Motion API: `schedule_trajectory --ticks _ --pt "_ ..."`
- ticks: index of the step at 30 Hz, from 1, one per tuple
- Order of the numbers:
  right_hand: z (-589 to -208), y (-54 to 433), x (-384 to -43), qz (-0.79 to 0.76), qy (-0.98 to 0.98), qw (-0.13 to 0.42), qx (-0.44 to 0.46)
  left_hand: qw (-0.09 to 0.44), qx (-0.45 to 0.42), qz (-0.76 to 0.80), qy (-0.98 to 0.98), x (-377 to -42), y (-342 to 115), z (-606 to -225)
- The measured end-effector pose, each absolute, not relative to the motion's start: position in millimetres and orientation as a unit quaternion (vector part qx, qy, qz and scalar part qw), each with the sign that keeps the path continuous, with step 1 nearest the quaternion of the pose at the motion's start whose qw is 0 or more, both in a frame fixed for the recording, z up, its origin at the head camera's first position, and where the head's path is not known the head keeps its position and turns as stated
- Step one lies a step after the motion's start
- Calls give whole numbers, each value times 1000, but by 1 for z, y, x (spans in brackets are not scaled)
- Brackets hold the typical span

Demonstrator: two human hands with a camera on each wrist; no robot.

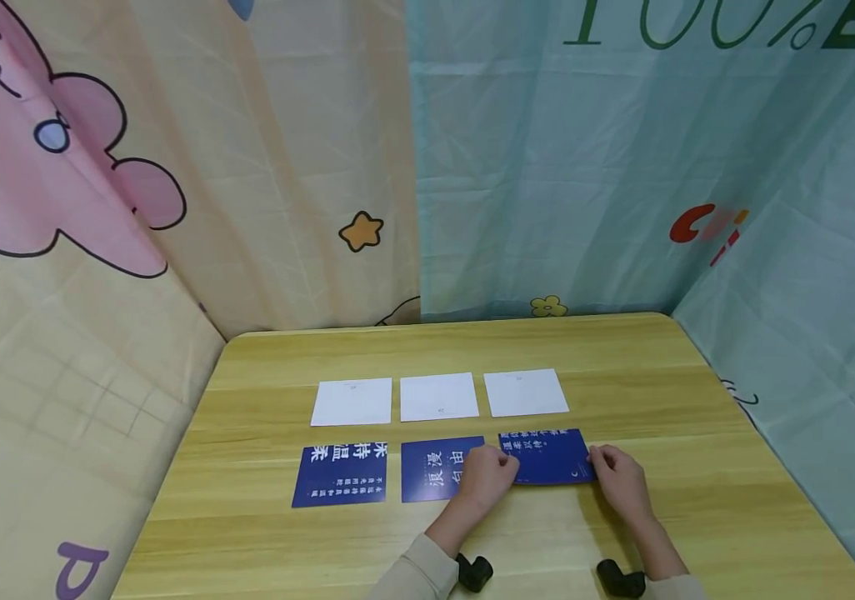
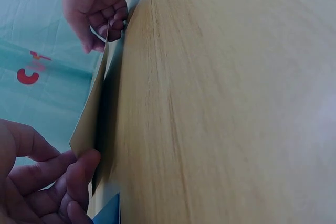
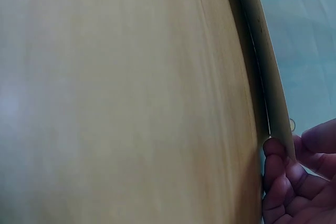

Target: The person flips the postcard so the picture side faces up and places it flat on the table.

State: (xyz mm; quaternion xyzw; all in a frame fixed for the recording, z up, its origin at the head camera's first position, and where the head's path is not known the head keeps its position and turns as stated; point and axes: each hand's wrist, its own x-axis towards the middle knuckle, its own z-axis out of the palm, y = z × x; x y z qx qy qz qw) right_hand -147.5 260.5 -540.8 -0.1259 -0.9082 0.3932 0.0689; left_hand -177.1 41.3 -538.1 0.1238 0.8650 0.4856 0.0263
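A dark blue card [image 1: 547, 460] with white writing is held at the front right of the rows, its near edge raised off the table. My left hand [image 1: 486, 483] pinches its left side between thumb and fingers and partly covers the middle blue card [image 1: 427, 475]. On the opposite side, my right hand [image 1: 620, 483] pinches the right edge. In the left wrist view, the held card [image 2: 90, 121] stands out edge-on above the wood with a shadow under it. The right wrist view shows the fingers curled at the corner of the card [image 3: 269, 72].
Another blue card [image 1: 340, 475] lies at the front left. Behind the blue row lie three white cards, at the left [image 1: 352, 402], middle [image 1: 438, 397] and right [image 1: 526, 393]. Printed curtains [image 1: 547, 167] surround the wooden table [image 1: 247, 533] at its back and sides.
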Motion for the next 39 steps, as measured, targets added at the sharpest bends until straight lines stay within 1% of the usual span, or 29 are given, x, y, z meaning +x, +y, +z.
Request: schedule_trajectory --ticks 11,21,28,35,39 --pt "-537 260 -147 371 -921 37 -113 37 127 488 863 -175 40 -539" --pt "-530 270 -157 375 -925 -9 -62 51 125 471 872 -179 38 -537" --pt "-528 274 -164 368 -927 -49 -50 63 120 451 882 -181 39 -535" --pt "-525 274 -163 357 -932 -52 -39 60 122 415 900 -181 39 -534" --pt "-526 275 -160 360 -931 -51 -35 70 119 408 902 -181 39 -533"
